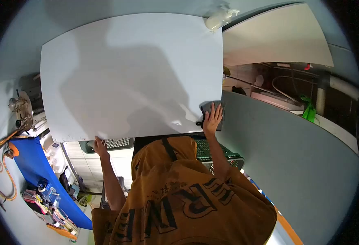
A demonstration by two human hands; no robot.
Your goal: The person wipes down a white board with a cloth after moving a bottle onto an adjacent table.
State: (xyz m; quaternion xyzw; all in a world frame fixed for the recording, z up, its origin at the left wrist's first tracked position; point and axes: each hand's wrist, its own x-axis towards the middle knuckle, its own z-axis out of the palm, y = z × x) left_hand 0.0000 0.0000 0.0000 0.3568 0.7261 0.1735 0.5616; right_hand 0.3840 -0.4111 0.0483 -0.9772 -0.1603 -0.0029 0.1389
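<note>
A wide white tabletop (118, 73) fills the middle of the view, with a shadow across it. My right hand (213, 118) lies flat, fingers spread, on a dark cloth (218, 107) at the table's right front corner. At the front edge on the left, my left hand (100, 145) touches the table's rim; its fingers are partly bent and small in view, and whether they grip anything is unclear. A pump bottle (217, 21) stands at the back right corner.
Green baskets (228, 154) sit below the front edge. A blue panel (48, 175) with bottles is at the lower left, near hanging orange cables (14, 179). A grey panel (286, 163) stands on the right, beside pipes and a green bag (309, 112).
</note>
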